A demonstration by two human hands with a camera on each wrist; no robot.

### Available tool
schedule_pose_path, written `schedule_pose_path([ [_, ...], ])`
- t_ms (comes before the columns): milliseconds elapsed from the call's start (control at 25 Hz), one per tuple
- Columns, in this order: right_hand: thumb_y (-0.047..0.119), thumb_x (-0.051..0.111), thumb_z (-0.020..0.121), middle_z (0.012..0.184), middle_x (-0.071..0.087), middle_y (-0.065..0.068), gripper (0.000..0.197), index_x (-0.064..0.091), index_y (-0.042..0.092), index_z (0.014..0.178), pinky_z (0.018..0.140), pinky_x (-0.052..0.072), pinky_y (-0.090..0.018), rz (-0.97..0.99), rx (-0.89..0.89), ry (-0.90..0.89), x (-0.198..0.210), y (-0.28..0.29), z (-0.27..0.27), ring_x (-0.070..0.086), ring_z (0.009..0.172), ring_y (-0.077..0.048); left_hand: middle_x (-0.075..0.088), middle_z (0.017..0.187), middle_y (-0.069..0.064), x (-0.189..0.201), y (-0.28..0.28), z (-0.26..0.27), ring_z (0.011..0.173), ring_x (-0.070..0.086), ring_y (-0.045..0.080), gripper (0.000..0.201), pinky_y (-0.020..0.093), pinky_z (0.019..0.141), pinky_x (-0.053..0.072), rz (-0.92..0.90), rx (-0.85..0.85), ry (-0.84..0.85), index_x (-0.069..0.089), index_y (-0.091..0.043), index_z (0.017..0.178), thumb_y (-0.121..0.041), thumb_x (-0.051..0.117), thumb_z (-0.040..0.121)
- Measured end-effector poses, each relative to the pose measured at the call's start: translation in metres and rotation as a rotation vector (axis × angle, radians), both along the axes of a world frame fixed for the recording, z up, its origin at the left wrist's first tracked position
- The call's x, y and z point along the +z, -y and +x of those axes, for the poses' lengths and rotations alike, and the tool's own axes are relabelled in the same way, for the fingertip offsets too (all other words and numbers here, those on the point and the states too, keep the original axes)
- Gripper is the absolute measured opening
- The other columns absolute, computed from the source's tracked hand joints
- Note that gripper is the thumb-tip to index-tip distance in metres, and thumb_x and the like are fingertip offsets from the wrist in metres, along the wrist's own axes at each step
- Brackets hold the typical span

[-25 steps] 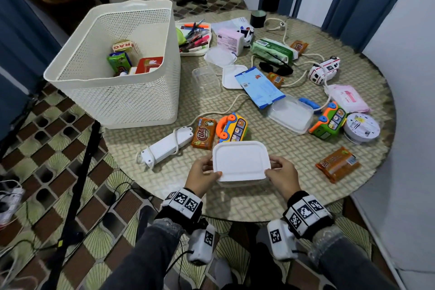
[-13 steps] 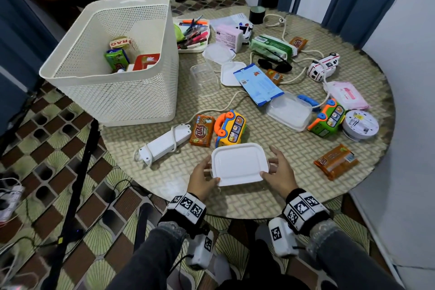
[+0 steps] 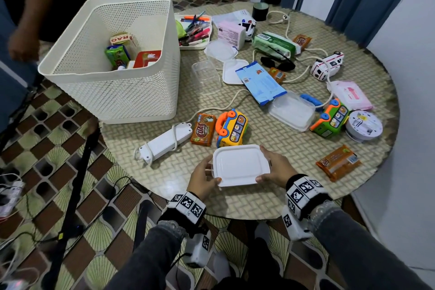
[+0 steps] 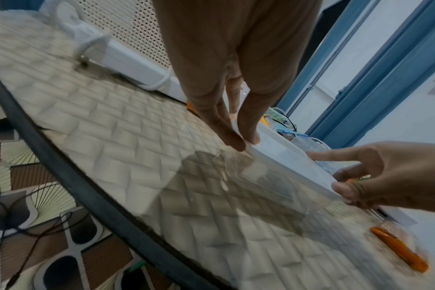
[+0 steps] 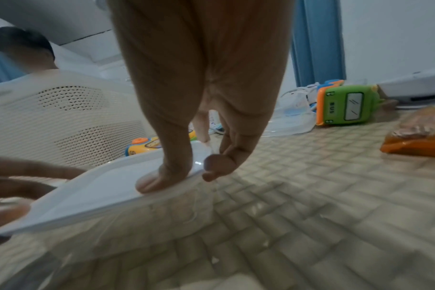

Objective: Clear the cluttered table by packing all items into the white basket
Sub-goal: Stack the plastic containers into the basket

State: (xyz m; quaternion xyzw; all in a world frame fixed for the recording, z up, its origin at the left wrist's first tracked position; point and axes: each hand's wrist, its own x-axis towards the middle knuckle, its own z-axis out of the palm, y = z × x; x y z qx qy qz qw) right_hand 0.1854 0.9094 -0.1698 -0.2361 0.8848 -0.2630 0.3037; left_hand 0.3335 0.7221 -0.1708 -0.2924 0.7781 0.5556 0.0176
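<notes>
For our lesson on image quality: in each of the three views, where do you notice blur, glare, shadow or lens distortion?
Head view: sharp; the round table bows from the wide lens. Left wrist view: the power strip is blurred, and a shadow lies under the lidded container. Right wrist view: the tabletop is smeared, the orange packet soft, a glint on the lid beside the right hand.
</notes>
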Motion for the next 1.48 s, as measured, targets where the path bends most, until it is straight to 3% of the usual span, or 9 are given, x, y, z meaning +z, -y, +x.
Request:
schedule_pose_path([
  [120,0.014,0.083,0.069,0.145,0.041,-0.017,0.11,0.01,0.009,0.152,0.104,0.034,-0.03,0.101,0.027,-0.003,0.003,0.007,-0.001,0.037,0.134,-0.028,0.025,0.152,0.009,0.006,0.006,-0.009,0.136,0.032,0.022,0.091,0.028,0.109,0.029,-0.237,-0.228,0.041,0.018,-0.012,0.15,-0.018,0.075,0.079],
  [320,0.012,0.082,0.07,0.144,0.042,-0.017,0.109,0.009,0.009,0.151,0.102,0.032,-0.027,0.079,0.01,0.004,0.007,0.006,0.002,0.038,0.134,-0.028,-0.009,0.159,-0.009,0.007,0.018,-0.017,0.148,0.001,0.016,0.111,0.049,0.115,0.023,-0.554,-0.558,0.325,-0.009,-0.023,0.152,-0.067,0.06,0.076],
  [760,0.008,0.085,0.063,0.146,0.043,-0.01,0.105,0.025,0.011,0.149,0.101,0.038,-0.03,-0.023,-0.049,0.027,0.006,0.002,0.003,0.045,0.129,-0.026,-0.011,0.159,-0.007,0.007,0.022,-0.019,0.146,-0.012,0.015,0.11,0.052,0.111,0.023,-0.662,-0.63,0.374,-0.009,-0.02,0.152,-0.072,0.052,0.077],
  [920,0.0,0.073,0.072,0.138,0.051,-0.01,0.089,0.031,0.014,0.148,0.085,0.036,-0.018,-0.118,-0.171,0.021,0.002,0.004,0.012,0.049,0.123,-0.024,-0.006,0.16,-0.007,0.008,0.022,-0.02,0.147,-0.006,0.014,0.108,0.049,0.112,0.024,-0.637,-0.61,0.332,-0.005,-0.021,0.152,-0.069,0.056,0.077],
  [1040,-0.005,0.07,0.072,0.119,0.059,-0.01,0.079,0.039,0.014,0.142,0.078,0.039,-0.018,-0.216,-0.212,0.057,0.004,0.0,0.014,0.056,0.11,-0.024,0.02,0.158,-0.003,0.007,0.023,-0.018,0.144,0.019,0.017,0.107,0.042,0.113,0.028,-0.494,-0.49,0.188,0.011,-0.021,0.152,-0.06,0.07,0.072],
  [1160,-0.012,0.063,0.072,0.089,0.058,0.002,0.066,0.049,0.016,0.131,0.056,0.039,-0.01,-0.265,-0.173,0.076,0.014,-0.009,0.011,0.056,0.077,-0.011,0.048,0.137,0.0,0.01,0.022,-0.014,0.127,0.043,0.017,0.075,0.024,0.098,0.038,-0.317,-0.323,0.042,0.041,-0.017,0.136,-0.044,0.076,0.075],
  [1280,-0.006,0.061,0.071,0.085,0.06,-0.003,0.059,0.054,0.033,0.114,0.061,0.041,-0.023,-0.322,-0.081,0.126,0.033,-0.002,0.002,0.055,0.076,-0.028,0.059,0.112,-0.007,0.021,0.031,-0.014,0.107,0.054,0.011,0.039,0.01,0.079,0.041,-0.136,-0.23,-0.036,0.056,-0.023,0.109,-0.042,0.072,0.08],
  [1360,-0.005,0.062,0.07,0.089,0.061,-0.009,0.057,0.058,0.034,0.11,0.062,0.041,-0.028,-0.359,0.009,0.128,0.047,0.015,-0.007,0.055,0.074,-0.028,0.065,0.108,-0.005,0.03,0.038,-0.014,0.102,0.061,0.013,0.037,0.023,0.083,0.051,0.031,-0.218,-0.082,0.058,-0.029,0.108,-0.05,0.068,0.079],
  [1480,-0.012,0.062,0.074,0.087,0.061,-0.004,0.054,0.063,0.023,0.115,0.063,0.041,-0.017,-0.431,0.095,0.092,0.066,0.052,-0.015,0.054,0.067,-0.004,0.067,0.107,0.005,0.044,0.044,-0.008,0.094,0.065,0.014,0.031,0.032,0.082,0.053,0.15,-0.097,-0.134,0.058,-0.032,0.108,-0.05,0.063,0.084],
])
